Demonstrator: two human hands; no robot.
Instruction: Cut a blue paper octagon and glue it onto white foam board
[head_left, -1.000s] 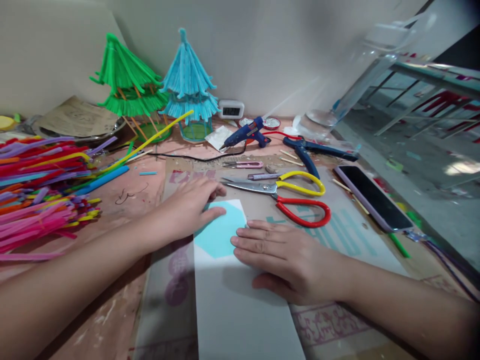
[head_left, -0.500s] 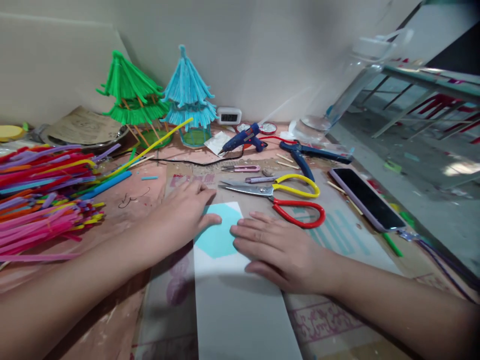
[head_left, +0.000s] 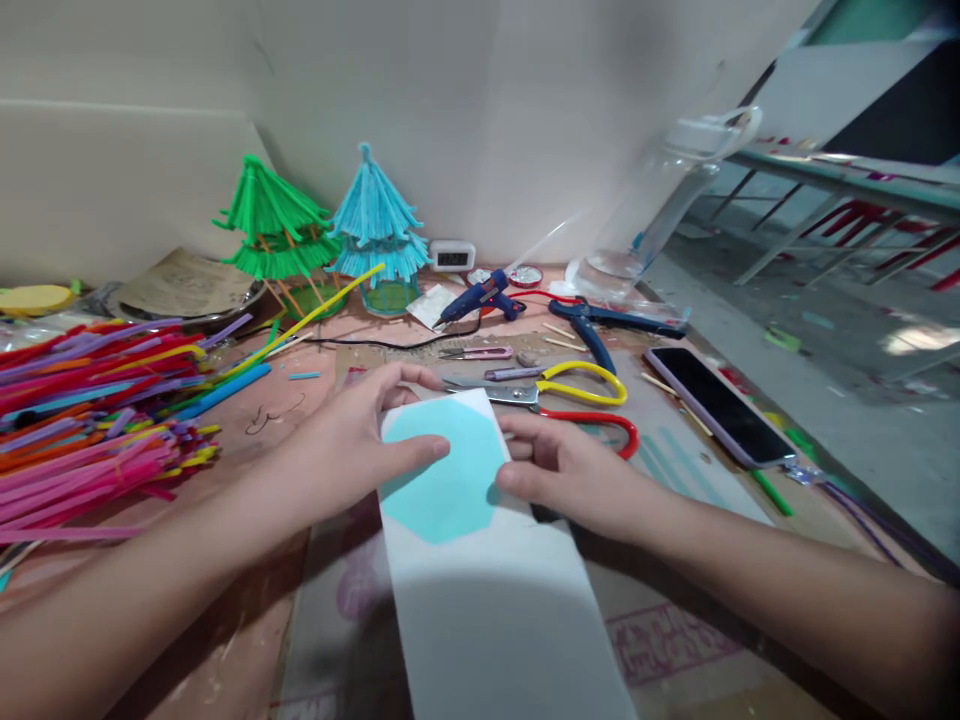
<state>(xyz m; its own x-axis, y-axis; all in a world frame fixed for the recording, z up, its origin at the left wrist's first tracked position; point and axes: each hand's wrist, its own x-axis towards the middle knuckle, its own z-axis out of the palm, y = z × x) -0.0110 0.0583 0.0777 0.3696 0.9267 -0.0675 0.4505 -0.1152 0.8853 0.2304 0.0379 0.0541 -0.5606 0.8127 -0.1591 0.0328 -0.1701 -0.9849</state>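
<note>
A long white sheet of paper (head_left: 499, 620) lies in front of me, its far end lifted off the table. On that end is a light-blue hexagon (head_left: 442, 495); I cannot tell whether it is stuck down. My left hand (head_left: 390, 440) grips the far left edge, thumb pressed on the hexagon and fingers behind the sheet. At the right edge, my right hand (head_left: 559, 465) pinches the paper, thumb near the hexagon's side and fingers partly hidden. Just beyond the sheet lie scissors (head_left: 581, 383) with one yellow and one red handle, blades partly covered.
Bundles of pipe cleaners (head_left: 97, 420) lie on the left. Green (head_left: 281, 215) and blue (head_left: 379, 220) pagoda-like models stand behind, beside a small clock (head_left: 452, 256). A glue gun (head_left: 480, 298), pliers (head_left: 592, 325), a water bottle (head_left: 637, 220) and a phone (head_left: 720, 405) occupy the right.
The paper's far end has risen from the table. My right hand went from lying flat on the sheet to pinching its edge; my left fingers have curled behind it.
</note>
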